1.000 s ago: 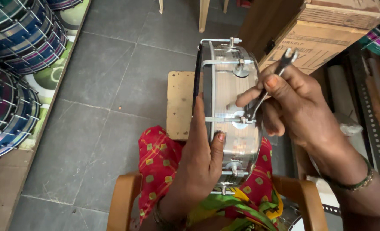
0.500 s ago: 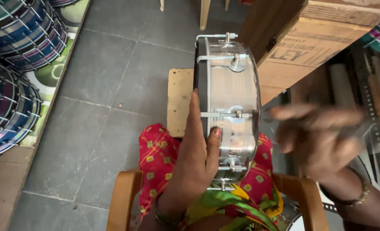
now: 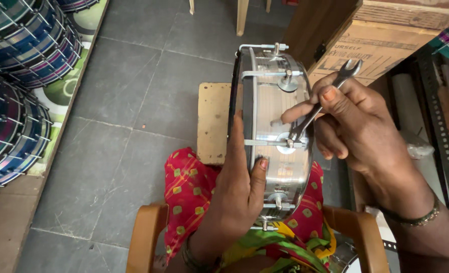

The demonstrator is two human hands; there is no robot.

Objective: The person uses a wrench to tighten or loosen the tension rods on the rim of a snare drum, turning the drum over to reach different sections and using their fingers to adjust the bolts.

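A person's left hand (image 3: 237,189) grips the rim of a silver metal drum (image 3: 275,136) held upright on their lap, while right hand (image 3: 358,126) fingers hold a spanner (image 3: 321,103) on a side bolt

We find open grey floor (image 3: 133,101) left of the drum (image 3: 275,126). On the right, a cardboard box (image 3: 386,40) stands close behind our right hand (image 3: 356,126); stacked drums (image 3: 17,76) bound the far left.
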